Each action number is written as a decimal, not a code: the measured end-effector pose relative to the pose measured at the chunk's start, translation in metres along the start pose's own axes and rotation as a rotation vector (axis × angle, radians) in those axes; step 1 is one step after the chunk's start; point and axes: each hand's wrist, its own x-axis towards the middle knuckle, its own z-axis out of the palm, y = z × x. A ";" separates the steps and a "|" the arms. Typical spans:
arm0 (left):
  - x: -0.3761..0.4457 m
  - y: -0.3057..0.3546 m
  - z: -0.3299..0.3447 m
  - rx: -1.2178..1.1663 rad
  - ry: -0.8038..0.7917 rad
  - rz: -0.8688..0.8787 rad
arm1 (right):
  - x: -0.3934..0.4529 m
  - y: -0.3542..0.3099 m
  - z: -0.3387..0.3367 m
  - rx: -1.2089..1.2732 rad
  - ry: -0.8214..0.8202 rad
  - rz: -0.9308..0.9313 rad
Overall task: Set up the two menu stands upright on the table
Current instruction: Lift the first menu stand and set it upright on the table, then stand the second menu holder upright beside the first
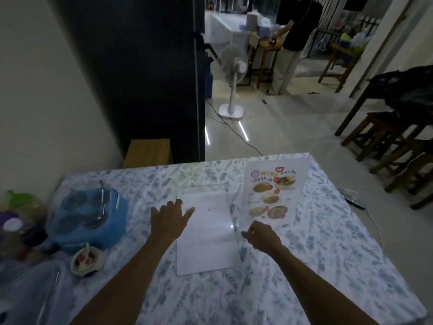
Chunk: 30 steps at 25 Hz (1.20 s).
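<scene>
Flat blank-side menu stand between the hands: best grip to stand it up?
Likely by its long side edges. The blank menu stand lies flat, left hand at its left edge, right hand at its right edge. Pinch both edges from the sides and tip the top up, as the printed menu stand appears to stand.

Left hand (169,215): thumb lies over edge of blank sheet (206,233); contact unclear. Right hand (262,235): fingers curled, fingertips hidden; grip on clear stand edge cannot be confirmed. Sheet's print, if any, too faint to read. Menu (274,191): small text illegible. Both forearms cut by bottom edge. Jars (16,221) at left blurred, partly cropped. Bowl (86,259): contents unclear. Far person (293,38): head cut by top edge.
</scene>
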 end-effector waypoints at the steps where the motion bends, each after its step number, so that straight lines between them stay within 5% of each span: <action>1: -0.006 -0.005 0.011 -0.003 -0.027 -0.010 | -0.001 -0.004 0.009 -0.005 -0.007 0.000; 11: -0.046 -0.016 0.085 -0.108 -0.171 -0.100 | 0.008 -0.006 0.066 -0.057 0.008 0.094; 16: -0.064 0.005 0.097 -0.557 -0.116 -0.403 | 0.006 -0.005 0.081 0.231 0.057 0.216; 20: -0.073 0.006 0.081 -0.848 -0.135 -0.663 | -0.008 -0.008 0.074 0.614 -0.007 0.286; 30: -0.154 0.021 -0.009 -0.933 0.050 -0.693 | -0.105 -0.007 0.022 0.781 -0.043 0.110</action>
